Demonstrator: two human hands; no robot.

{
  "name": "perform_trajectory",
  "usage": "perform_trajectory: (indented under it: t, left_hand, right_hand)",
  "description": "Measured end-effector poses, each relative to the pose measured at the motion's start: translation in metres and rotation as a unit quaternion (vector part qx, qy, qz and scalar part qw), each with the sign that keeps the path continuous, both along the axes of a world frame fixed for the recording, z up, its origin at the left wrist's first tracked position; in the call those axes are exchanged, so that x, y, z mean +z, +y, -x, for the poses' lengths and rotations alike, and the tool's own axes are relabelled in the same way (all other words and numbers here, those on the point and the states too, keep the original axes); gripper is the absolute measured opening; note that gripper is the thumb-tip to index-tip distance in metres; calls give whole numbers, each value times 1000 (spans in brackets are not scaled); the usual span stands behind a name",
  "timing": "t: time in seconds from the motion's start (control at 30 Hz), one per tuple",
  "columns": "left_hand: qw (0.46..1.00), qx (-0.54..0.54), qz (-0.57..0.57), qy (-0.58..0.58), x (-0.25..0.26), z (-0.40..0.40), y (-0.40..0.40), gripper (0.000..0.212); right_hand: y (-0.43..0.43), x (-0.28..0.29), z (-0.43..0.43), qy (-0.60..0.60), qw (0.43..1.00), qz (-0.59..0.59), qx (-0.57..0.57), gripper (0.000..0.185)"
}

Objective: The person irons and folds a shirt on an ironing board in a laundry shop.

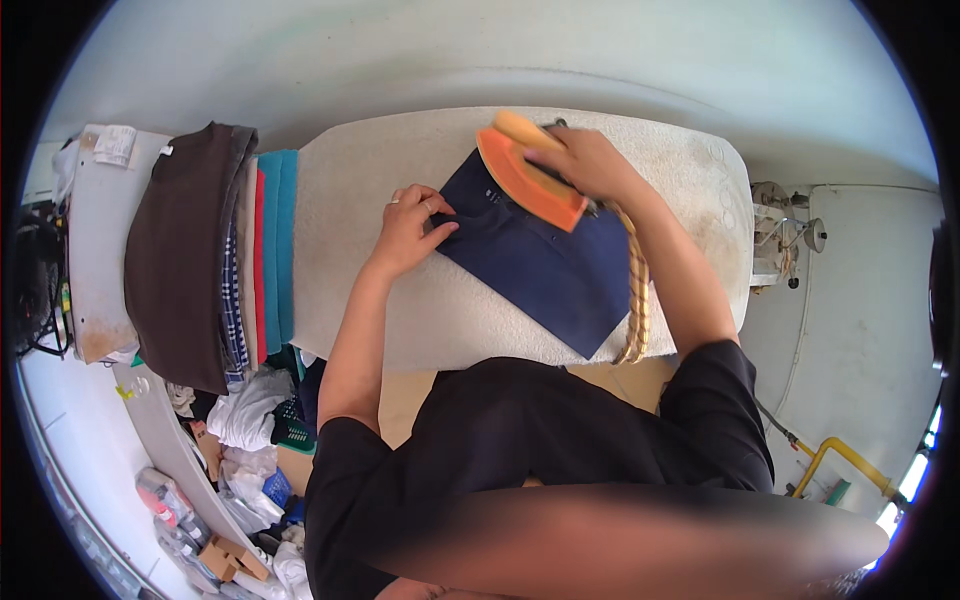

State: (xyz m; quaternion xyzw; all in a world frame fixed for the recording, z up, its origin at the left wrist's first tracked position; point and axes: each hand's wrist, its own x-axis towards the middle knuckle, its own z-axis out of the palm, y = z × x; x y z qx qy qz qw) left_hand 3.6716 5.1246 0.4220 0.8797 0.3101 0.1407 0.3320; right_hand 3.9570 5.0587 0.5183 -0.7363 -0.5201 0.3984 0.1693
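Observation:
A folded navy blue garment (540, 285) with small buttons lies slantwise on the padded ironing table (360, 165). My right hand (581, 157) is closed around the handle of an orange iron (525, 180). The iron overlaps the garment's far edge, and part of its handle is hidden by my fingers. Its gold braided cord (637, 300) runs down past the garment's right side to the near edge of the table. At the garment's left corner rests my left hand (416, 225), fingers spread, rings on it, the fingertips touching the cloth.
Left of the ironing pad stands a stack of folded cloth, with a dark brown garment (184, 262) and teal towels (281, 251). Below it are a green basket (296, 431) and bagged laundry (251, 409). A yellow pipe (847, 454) is at lower right.

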Motion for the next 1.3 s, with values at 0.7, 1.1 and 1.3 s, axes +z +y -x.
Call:
perform_trajectory:
  t: [0.7, 1.1, 1.3]
  left_hand:
    - [998, 7, 53, -21, -28, 23, 24, 9]
    - [974, 138, -20, -176, 28, 9, 37, 11]
    - [980, 58, -55, -185, 47, -40, -5, 7]
  right_hand:
    - [-97, 6, 101, -134, 987, 40, 85, 57]
    - [-79, -16, 117, -74, 990, -16, 119, 54]
    - [-193, -14, 18, -64, 975, 31, -209, 54]
